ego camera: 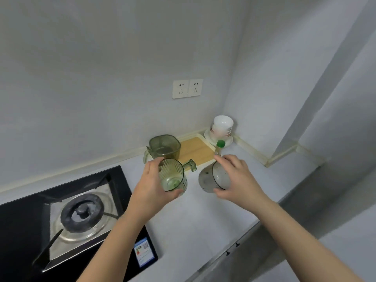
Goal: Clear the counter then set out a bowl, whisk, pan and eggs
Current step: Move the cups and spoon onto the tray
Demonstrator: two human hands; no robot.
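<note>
Head view, left hand: The left hand (150, 186) grips a green translucent ribbed plastic cup with a side handle (172, 178), fingers (173, 193) curled round its wall, mouth tilted toward the camera, above the pale counter (203, 216).
Head view, right hand: The right hand (238, 178) holds a grey round cup with a dark rim (211, 178), pinched between its top fingers and thumb, also tilted and off the surface.
Task's things: A stack of white bowls (222, 125) sits in the back corner; no whisk, pan or eggs show.
Step in hand: Clearing, by the look of it, with both cups lifted at once.
Left to clear: A green square translucent container (164, 147), a pale wooden board (195, 149) and a small green-capped bottle (220, 146).
Next move: Likely carrying both cups away level, clear of the black gas stove (81, 212).
</note>
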